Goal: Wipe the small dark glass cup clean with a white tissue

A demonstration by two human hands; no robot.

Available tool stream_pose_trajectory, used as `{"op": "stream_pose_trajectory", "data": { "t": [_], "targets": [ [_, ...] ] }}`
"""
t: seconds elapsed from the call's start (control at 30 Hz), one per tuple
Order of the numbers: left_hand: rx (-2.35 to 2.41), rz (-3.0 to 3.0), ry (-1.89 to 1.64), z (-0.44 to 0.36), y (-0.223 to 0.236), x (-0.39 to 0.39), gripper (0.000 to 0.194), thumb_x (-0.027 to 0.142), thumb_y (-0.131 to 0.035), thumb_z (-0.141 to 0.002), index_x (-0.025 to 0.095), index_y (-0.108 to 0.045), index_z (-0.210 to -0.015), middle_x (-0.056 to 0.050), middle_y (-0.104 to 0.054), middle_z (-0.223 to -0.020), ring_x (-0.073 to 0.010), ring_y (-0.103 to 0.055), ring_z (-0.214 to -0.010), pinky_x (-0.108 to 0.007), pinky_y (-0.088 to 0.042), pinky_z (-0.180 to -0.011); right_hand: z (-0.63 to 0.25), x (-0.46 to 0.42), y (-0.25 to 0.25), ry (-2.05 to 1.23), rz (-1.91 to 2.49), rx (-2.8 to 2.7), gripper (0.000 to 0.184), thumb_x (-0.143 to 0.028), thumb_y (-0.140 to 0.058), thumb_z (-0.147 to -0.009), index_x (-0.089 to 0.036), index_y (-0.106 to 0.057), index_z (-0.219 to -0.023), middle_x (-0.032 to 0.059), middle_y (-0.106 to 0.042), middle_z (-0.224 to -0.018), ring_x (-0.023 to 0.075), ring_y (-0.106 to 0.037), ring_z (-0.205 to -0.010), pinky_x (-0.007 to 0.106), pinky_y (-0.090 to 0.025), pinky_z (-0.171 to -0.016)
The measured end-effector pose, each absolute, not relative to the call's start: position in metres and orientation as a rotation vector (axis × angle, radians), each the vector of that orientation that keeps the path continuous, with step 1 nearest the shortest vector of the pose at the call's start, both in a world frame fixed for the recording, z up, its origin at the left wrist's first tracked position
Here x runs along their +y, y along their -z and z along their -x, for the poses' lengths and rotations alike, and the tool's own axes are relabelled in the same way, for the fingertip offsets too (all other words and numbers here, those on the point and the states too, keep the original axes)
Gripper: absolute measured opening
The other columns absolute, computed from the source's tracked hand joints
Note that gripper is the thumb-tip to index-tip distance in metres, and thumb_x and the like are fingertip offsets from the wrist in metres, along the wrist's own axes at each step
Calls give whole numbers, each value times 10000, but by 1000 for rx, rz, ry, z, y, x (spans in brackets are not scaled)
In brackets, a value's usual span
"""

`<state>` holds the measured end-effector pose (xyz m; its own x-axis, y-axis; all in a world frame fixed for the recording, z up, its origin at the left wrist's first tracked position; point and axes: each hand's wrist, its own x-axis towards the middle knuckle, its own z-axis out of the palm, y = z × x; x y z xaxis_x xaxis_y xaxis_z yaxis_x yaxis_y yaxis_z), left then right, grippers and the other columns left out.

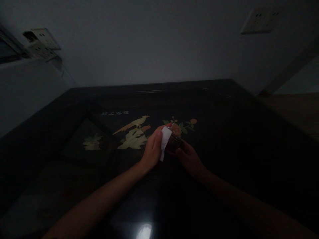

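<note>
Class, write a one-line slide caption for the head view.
Above a dark table picturing a bird and flowers, the left hand holds a white sheet, the right hand a dark object.

Glossy black table point(159, 199) (bird-and-flower design point(133, 138))

From the head, the camera looks forward and down, near the hands point(152, 146), across the table point(174, 196) to the wall point(149, 43).

Home-like room, 1 dark glossy table point(214, 109) with bird-and-flower decoration point(134, 138), pale wall point(149, 43), power sockets point(260, 21)
</note>
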<state>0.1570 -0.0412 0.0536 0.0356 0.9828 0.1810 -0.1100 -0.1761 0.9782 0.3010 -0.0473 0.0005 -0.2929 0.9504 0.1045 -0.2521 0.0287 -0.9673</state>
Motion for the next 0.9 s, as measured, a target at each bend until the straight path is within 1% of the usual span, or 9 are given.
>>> {"op": "stream_pose_trajectory", "data": {
  "t": [0.13,0.27,0.43,0.53,0.6,0.67,0.73,0.83,0.9],
  "targets": [
    [1064,-1050,-1283,-157,-47,-32,427,523,-482,-862,181,-709,-983,-69,-706,-1001,-240,-612,-996,-309,-430,-915,-301,-47,-1,-1486,786,-1274,574,-572,-669,-733,-210,-595,-1173,101,-656,-1178,283,-579,-1145,524,-355,-1065],
    [1021,-1051,-1271,-159,-44,-35,455,513,-430,-889,175,-677,-1067,-74,-689,-1073,-242,-610,-1010,-325,-431,-922,-302,-46,-2,-1510,793,-1256,609,-575,-696,-701,-226,-560,-1181,99,-634,-1208,281,-581,-1141,504,-392,-1038],
    [986,-1518,-1439,-156,-50,-47,392,416,-407,-925,206,-636,-1164,-79,-627,-1213,-229,-544,-1153,-328,-353,-1028,-302,-46,-1,-1514,820,-1246,571,-512,-752,-666,-251,-542,-1128,71,-649,-1159,259,-603,-1087,445,-447,-982],
    [912,-1901,-1415,-150,-50,-45,371,362,-385,-940,217,-611,-1197,-86,-597,-1272,-227,-475,-1254,-382,-273,-1101,-301,-47,-3,-1510,829,-1210,565,-480,-783,-630,-260,-532,-1085,46,-659,-1079,247,-615,-1022,406,-491,-903],
    [831,-2143,-1346,-146,-50,-40,374,346,-374,-943,207,-589,-1216,-96,-584,-1293,-229,-469,-1267,-428,-258,-1114,-300,-48,-4,-1511,850,-1220,548,-451,-802,-605,-251,-533,-1038,35,-656,-1031,242,-617,-984,391,-499,-869],
    [761,-2323,-1295,-144,-51,-37,376,333,-353,-949,190,-579,-1213,-107,-590,-1283,-226,-495,-1243,-454,-276,-1105,-299,-48,-5,-1525,863,-1224,553,-416,-821,-583,-243,-524,-1016,24,-646,-1000,233,-618,-954,381,-497,-855],
    [787,-2349,-1235,-143,-56,-34,372,302,-324,-957,182,-585,-1192,-109,-603,-1261,-218,-516,-1219,-443,-312,-1084,-298,-49,-5,-1547,852,-1202,582,-389,-833,-567,-245,-508,-1028,18,-640,-991,228,-619,-942,372,-498,-841],
    [915,-2098,-1112,-142,-64,-33,369,302,-327,-953,180,-638,-1109,-93,-636,-1207,-224,-548,-1171,-394,-373,-1031,-297,-50,-5,-1563,828,-1193,633,-362,-852,-541,-251,-499,-1054,20,-643,-985,233,-621,-948,375,-502,-836],
    [989,-1796,-1023,-142,-68,-31,352,329,-374,-927,178,-683,-1001,-76,-686,-1098,-239,-596,-1082,-376,-420,-972,-296,-52,-6,-1563,823,-1210,665,-349,-866,-519,-252,-505,-1069,27,-640,-1017,242,-613,-988,389,-492,-871]
  ]
}}
